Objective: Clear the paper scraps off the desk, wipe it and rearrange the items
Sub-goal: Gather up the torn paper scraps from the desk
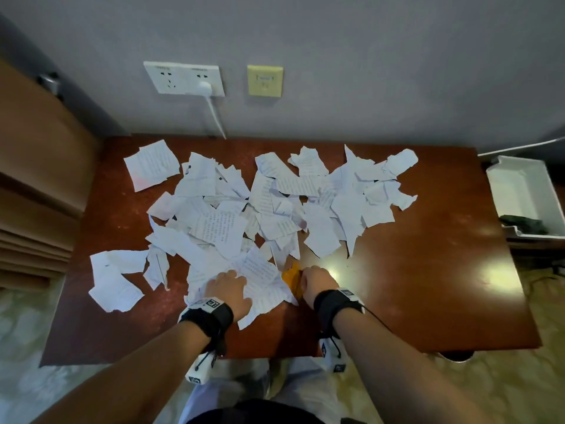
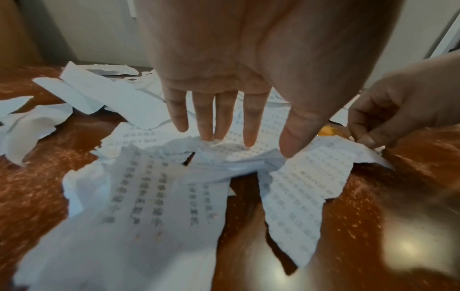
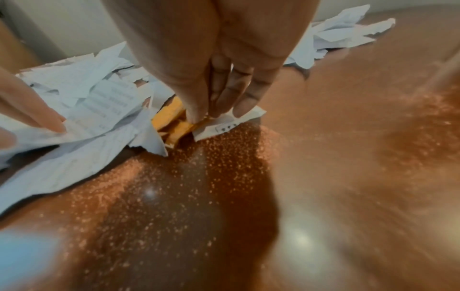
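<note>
Paper scraps (image 1: 220, 224): printed character columns, too blurred to read.
Wrist tags (image 1: 214, 302): coded black-and-white marks, no legible words.

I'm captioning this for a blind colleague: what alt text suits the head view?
Torn printed paper scraps cover a reddish-brown desk; at the near edge the left hand lies flat on them and the right hand pinches a yellow item. A white tray sits beyond the desk's right end.

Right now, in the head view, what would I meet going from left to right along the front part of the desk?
Loose paper scrap → left hand flat on printed scraps → yellow item → right hand pinching it → bare desk → white tray, beside the desk's right edge.
</note>
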